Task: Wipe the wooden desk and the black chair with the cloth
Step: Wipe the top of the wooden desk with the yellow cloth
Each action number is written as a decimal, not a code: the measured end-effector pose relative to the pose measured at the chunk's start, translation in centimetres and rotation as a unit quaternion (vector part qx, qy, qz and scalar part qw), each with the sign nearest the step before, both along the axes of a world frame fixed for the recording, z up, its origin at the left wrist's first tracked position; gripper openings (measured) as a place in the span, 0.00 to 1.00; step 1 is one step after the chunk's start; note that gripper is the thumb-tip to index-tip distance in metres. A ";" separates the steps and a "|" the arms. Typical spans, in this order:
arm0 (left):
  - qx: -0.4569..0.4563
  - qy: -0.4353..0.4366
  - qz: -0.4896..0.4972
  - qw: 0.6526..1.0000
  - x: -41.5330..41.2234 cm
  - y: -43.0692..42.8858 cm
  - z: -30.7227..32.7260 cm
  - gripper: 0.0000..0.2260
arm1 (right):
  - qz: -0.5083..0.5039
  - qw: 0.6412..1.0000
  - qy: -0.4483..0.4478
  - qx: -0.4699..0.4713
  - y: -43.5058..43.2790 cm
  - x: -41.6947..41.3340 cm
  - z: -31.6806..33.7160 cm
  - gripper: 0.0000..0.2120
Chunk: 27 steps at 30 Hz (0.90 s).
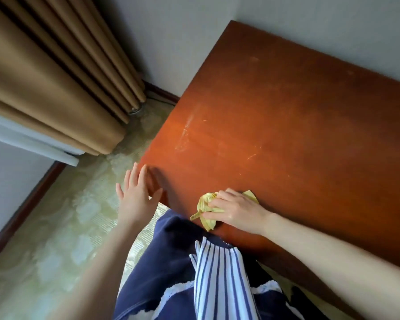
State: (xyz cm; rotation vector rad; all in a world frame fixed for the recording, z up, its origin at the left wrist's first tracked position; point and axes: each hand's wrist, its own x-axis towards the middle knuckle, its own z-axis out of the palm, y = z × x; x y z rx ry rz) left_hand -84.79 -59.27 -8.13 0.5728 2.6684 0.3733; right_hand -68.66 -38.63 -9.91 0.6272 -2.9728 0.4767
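Note:
The wooden desk [286, 125] has a reddish-brown top with pale scuffs near its left side. A crumpled yellow cloth [206, 204] lies on the desk close to the near edge. My right hand [236, 211] grips the cloth and presses it onto the wood. My left hand [136, 192] is held flat with fingers spread at the desk's near left corner; whether it touches the corner I cannot tell. The black chair is out of view.
Brown curtains [56, 77] hang at the left, down to a pale patterned carpet [67, 215]. A grey wall runs behind the desk. My dark blue clothing and a striped cloth strip [217, 273] hang against the desk's near edge.

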 end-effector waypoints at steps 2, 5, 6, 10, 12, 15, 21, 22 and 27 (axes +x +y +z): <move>0.011 -0.006 0.016 1.000 0.4 -1.3 -0.4 0.32 | 0.015 1.000 0.001 0.000 -0.6 -1.5 0.0 0.19; 0.014 -0.018 0.026 0.999 0.3 -2.6 -0.8 0.33 | 0.012 1.000 0.004 -0.023 -1.9 -3.5 0.0 0.18; 0.009 -0.022 0.012 1.000 0.0 -3.1 -0.9 0.32 | 0.004 1.000 0.002 -0.030 -2.5 -4.2 0.0 0.18; -0.021 -0.017 -0.106 0.994 -2.8 -4.4 -0.9 0.28 | -0.060 0.997 -0.012 -0.054 -4.6 -6.9 -0.1 0.19; -0.046 -0.015 -0.169 0.984 -4.1 -5.1 -0.8 0.28 | -0.100 0.992 -0.025 -0.070 -5.4 -8.4 0.0 0.20; -0.069 -0.027 -0.227 0.971 -5.3 -6.3 -0.7 0.30 | -0.169 0.982 -0.048 -0.069 -6.8 -11.2 0.1 0.20; -0.008 -0.083 -0.238 0.968 -7.0 -8.1 -1.0 0.30 | -0.361 0.924 -0.077 -0.096 -9.3 -17.2 0.1 0.17; 0.012 -0.082 -0.224 0.971 -7.1 -8.6 -1.0 0.29 | -0.378 0.917 -0.076 -0.104 -9.4 -17.9 0.1 0.17; 0.053 -0.078 -0.129 0.987 -5.8 -10.7 -0.9 0.27 | -0.395 0.905 -0.088 -0.133 -10.9 -18.5 -0.1 0.16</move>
